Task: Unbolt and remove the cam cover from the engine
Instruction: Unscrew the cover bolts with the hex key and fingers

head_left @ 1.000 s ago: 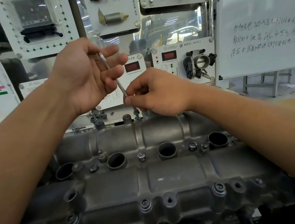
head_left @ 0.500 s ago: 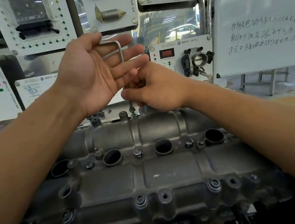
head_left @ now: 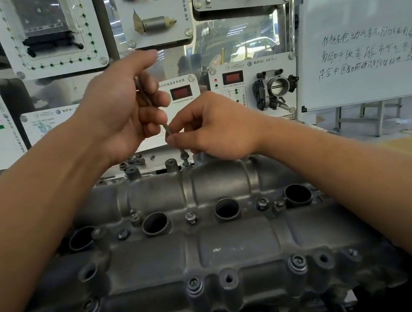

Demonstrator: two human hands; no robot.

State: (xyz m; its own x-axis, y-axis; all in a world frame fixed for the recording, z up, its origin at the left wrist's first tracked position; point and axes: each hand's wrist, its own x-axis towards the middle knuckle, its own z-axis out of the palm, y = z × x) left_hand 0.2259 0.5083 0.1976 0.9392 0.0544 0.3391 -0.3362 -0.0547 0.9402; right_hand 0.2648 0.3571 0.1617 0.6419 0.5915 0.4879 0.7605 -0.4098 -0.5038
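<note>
One cam cover (head_left: 237, 246). Down its middle I count four round wells (head_left: 156, 223), with three bolt heads (head_left: 191, 217), one in each gap between them. Along its near edge are two bolts (head_left: 194, 284) sharp enough to count and two empty holes (head_left: 228, 278) beside them. At its far edge is one raised bolt (head_left: 184, 157) under my one hex key (head_left: 167, 132), with my two hands, left (head_left: 119, 110) and right (head_left: 221, 125), on it. Beyond that edge is a small heap of loose bolts (head_left: 133, 161), too blurred to number.

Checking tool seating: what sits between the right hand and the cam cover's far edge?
Head view: the hex key tip and a bolt, below the right hand, above the cam cover.
</note>
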